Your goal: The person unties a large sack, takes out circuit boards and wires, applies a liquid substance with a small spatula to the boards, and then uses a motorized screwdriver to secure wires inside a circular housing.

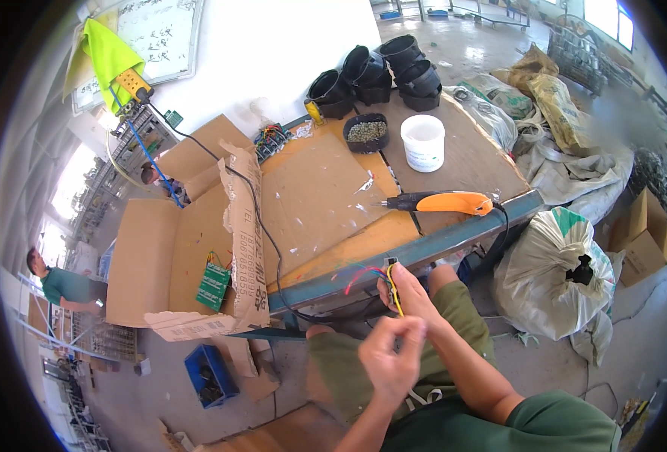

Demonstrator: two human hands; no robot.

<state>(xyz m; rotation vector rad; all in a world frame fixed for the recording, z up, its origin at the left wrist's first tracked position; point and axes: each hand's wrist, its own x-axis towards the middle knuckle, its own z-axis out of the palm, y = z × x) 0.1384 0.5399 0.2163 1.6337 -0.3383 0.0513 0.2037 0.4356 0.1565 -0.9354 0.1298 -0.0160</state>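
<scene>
My right hand [413,297] is closed round a small dark component [391,261] with a metallic-looking end, held just in front of the bench edge. Thin red, blue and green wires [360,277] fan out from it to the left. A yellow wire [395,294] runs down from the component across my right fingers. Its lower end reaches my left hand [391,355], whose fingers are curled in a pinch on it. Both hands are above my lap. On the bench lies an orange and black corded hand tool [454,203], its thin tip pointing left.
A cardboard box [149,256] with green circuit boards [213,285] stands at the left. On the bench [318,203] are a white tub [422,143], a black bowl of small parts [366,132] and stacked black pots [364,71]. Sacks [556,275] crowd the right. Another person [66,286] stands far left.
</scene>
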